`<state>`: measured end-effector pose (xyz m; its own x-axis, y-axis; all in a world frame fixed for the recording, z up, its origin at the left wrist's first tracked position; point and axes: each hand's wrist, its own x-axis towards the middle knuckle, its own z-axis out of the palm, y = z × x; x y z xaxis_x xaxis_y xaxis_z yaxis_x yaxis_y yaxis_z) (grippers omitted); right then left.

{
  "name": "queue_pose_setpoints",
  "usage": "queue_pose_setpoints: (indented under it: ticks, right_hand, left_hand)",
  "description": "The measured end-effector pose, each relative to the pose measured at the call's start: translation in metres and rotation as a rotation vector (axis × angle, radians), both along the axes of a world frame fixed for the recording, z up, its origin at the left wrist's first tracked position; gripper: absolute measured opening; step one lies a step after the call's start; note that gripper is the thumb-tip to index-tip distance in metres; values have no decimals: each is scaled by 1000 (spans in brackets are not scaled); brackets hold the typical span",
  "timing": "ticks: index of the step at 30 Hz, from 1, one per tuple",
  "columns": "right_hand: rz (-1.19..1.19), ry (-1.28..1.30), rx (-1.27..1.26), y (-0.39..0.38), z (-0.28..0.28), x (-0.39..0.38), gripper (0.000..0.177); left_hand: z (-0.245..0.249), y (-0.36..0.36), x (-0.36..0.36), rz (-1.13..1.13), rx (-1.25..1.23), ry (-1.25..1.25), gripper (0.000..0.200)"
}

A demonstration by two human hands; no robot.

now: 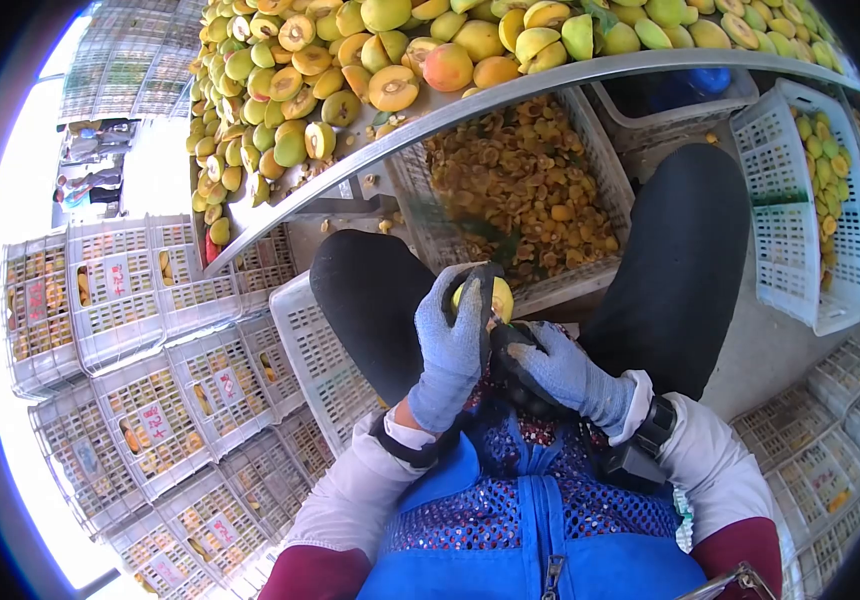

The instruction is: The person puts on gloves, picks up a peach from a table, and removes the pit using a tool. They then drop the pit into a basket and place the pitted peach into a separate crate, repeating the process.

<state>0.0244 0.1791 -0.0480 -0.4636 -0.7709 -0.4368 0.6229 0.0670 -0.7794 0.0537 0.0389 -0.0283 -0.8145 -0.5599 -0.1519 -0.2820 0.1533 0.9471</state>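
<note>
My left hand (453, 335), in a grey glove with a dark palm, is closed around a yellow-green apricot (501, 299) above my lap. Part of the fruit is hidden behind the gloved fingers. Close against it on the right, my right hand (557, 368) wears the same kind of glove and has its fingers curled. Whatever it holds is hidden by the dark palm and fingers. Both hands are between my knees, just in front of a crate of cut fruit pieces (525, 190) on the floor.
A metal-edged table (380, 146) heaped with whole and halved apricots (393, 88) spans the far side. Right of me stands a white crate (788, 262) with fruit. Stacked crates (150, 410) fill the left, others the lower right (820, 470). People (90, 187) are far off at left.
</note>
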Motion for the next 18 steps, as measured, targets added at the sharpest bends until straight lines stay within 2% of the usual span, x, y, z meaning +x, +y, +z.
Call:
queue_pose_setpoints:
  ticks: [1,3,4,6,7,14,16,18]
  right_hand:
    - [-26,-52,-29,-1,-4,0,24]
    - [107,199,95,3,1,-9,24]
    - [176,326,157,3,4,-14,25]
    - [213,415,119,2,-8,-15,26]
    - [230,458,101,2,-11,-14,27]
    - [126,-196,83,2,-7,-5,30]
    - [122,-494,66,0,11,-14,31]
    - [153,-899,-136,6,-2,-12,35]
  left_hand:
    - [0,-1,-1,-22,2,-13,23]
    - [1,-3,-3,-61,9,-47,25]
    - [-1,-8,-4,-96,93,-125,26]
    - [-6,-18,-4,-170,268,-284,27]
    - [-4,-17,-4,-201,183,-266,29]
    - [-2,-5,-1,-73,104,-145,24]
    - [-9,-3,0,-38,59,-43,22]
    - [-8,-2,-4,-69,-1,11,22]
